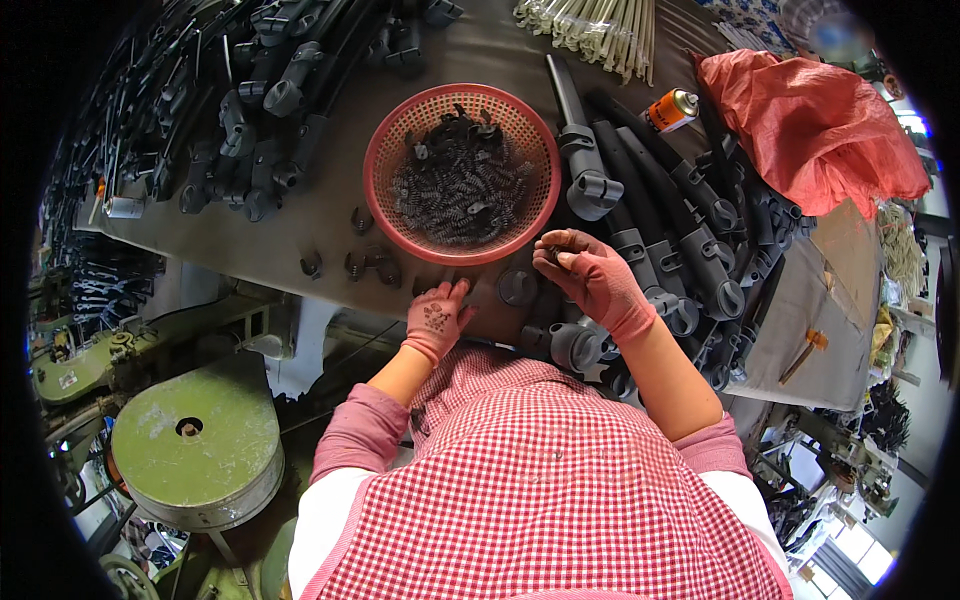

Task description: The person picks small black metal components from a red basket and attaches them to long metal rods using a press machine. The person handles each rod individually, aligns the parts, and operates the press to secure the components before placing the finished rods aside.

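My left hand [438, 318], in a pink glove, rests at the table's near edge below the basket. Its fingers are stretched and slightly apart, close to a few small dark curved clips [382, 268]. Raised to the right of it, my right hand [600, 285], also gloved, has thumb and fingers pinched on a small dark part [556, 257], mostly hidden by the fingers. A red plastic basket [374, 205] in front of me holds a heap of small black springs [462, 190] and clips. Below the basket lies a round dark cap [517, 287].
Black tubes with grey joints [690, 250] are piled at the right, and more tubes [245, 120] at the left. An orange spray can [671, 110] lies near a red plastic sack [815, 130]. Pale rods [600, 30] lie at the back. A green machine [195, 440] stands lower left.
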{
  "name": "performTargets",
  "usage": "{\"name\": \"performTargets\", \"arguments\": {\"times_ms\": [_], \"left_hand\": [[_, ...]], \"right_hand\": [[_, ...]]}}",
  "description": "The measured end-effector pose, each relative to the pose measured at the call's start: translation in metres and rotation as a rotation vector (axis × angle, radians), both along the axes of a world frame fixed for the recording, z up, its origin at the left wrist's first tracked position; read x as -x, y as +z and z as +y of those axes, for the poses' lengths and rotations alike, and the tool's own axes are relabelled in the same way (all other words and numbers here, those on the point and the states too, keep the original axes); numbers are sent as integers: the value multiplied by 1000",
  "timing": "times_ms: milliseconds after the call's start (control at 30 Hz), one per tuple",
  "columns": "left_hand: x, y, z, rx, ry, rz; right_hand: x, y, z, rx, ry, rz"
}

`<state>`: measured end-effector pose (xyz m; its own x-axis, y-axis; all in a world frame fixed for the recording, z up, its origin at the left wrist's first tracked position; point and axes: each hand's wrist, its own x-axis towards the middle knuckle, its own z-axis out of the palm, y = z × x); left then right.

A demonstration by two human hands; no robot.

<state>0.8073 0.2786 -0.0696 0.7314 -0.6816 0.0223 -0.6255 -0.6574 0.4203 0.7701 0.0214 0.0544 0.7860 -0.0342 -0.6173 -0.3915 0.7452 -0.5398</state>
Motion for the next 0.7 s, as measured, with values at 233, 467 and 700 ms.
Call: {"name": "performTargets", "arguments": {"times_ms": [233,467,700], "left_hand": [[-92,45,-89,-80,30,-173],[-134,44,-131,-599,132,224],[-89,112,-88,1039,166,1341]], "right_hand": [[5,14,-11,-20,52,-42],[12,29,-23,98,35,-148],[1,44,-10,180,-21,-78]]}}
